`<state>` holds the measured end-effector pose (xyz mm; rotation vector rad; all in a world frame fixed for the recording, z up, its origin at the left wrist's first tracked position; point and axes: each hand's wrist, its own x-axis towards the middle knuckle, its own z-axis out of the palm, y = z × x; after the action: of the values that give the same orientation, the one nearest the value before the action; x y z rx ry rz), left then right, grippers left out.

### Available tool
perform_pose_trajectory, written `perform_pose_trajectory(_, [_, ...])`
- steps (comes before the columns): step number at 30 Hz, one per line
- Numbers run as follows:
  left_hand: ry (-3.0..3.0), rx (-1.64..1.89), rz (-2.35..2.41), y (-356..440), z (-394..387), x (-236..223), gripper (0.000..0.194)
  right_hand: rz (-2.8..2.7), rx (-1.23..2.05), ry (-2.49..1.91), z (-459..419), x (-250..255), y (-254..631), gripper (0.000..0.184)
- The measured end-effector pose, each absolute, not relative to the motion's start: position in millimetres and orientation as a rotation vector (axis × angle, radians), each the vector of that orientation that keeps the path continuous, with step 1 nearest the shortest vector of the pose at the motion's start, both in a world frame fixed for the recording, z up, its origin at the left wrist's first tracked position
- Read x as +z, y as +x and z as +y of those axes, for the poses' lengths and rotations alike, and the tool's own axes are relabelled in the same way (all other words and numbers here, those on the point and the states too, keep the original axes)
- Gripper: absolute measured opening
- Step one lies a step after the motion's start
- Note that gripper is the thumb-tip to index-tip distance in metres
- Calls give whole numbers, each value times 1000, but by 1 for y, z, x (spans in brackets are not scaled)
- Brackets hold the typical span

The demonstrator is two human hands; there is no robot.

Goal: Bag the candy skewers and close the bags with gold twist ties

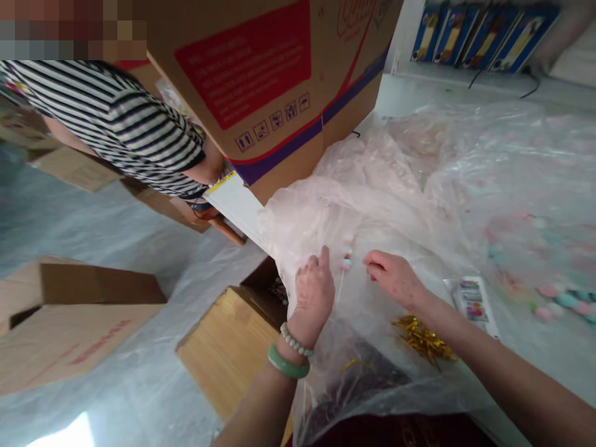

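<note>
My left hand [315,287] rests on a crumpled clear plastic bag [307,217], thumb apart from its bent fingers. Nothing shows in its grip. A pale bead bracelet and a green bangle circle that wrist. To the right, my right hand [395,276] is closed, fingertips curled in a pinch; whatever they hold is hidden. Between both hands, on the plastic, lies a small pink, white and blue sweet [346,261] with a thin white stick [341,288] below it. Gold twist ties [423,340] lie under my right forearm, beside a small printed packet [472,301].
A large printed carton [274,93] stands at the table's back left. Pastel balls in clear plastic [554,301] spread at right. Blue boxes [479,37] line a shelf behind. A person in a striped shirt [139,124] stands left; cartons [93,335] sit on the floor.
</note>
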<state>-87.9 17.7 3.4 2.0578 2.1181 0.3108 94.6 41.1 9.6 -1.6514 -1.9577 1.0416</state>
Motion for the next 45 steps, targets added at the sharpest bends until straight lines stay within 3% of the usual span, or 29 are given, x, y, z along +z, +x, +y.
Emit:
perform_pose_trajectory(5, [1236, 1075, 2097, -119, 32, -12, 31, -2275, 796, -1763, 41, 1, 57, 23])
perform_pose_trajectory(8, [832, 1353, 1846, -117, 34, -9, 25, -2325, 624, -1895, 31, 1, 34, 36])
perform_pose_trajectory(11, [707, 1325, 1655, -105, 31, -7, 16, -2336, 596, -1939, 30, -4, 16, 42])
perform_pose_trajectory(16, [589, 1366, 1682, -104, 24, -13, 17, -2299, 674, -2000, 40, -12, 16, 29])
perform_pose_trajectory(20, [538, 1395, 1737, -117, 25, -18, 20, -2064, 666, -2140, 37, -2, 44, 31])
perform_pose_trajectory(24, [550, 1427, 1740, -124, 28, -16, 20, -1985, 394, -2320, 38, 1, 84, 33])
perform_pose_trajectory(28, [603, 1442, 1744, -131, 31, -16, 20, -2139, 541, -2405, 38, -5, 123, 34])
perform_pose_trajectory(31, [847, 1318, 1849, -135, 31, -16, 18, -2093, 476, -2472, 32, -2, 146, 36])
perform_pose_trajectory(36, [1794, 786, 2300, -105, 13, 5, 35, -2072, 454, -2352, 24, 1, 145, 35])
perform_pose_trajectory(39, [2408, 515, 1880, -69, -4, 15, 31, -2219, 522, -2271, 27, -4, 132, 33])
perform_pose_trajectory(42, [2559, 163, 1390, -46, -14, 9, 21, -2244, 475, -2348, 27, -6, 135, 34])
perform_pose_trajectory(45, [2505, -30, 1441, -43, -15, -3, 18, -2113, 339, -2480, 15, -3, 155, 37])
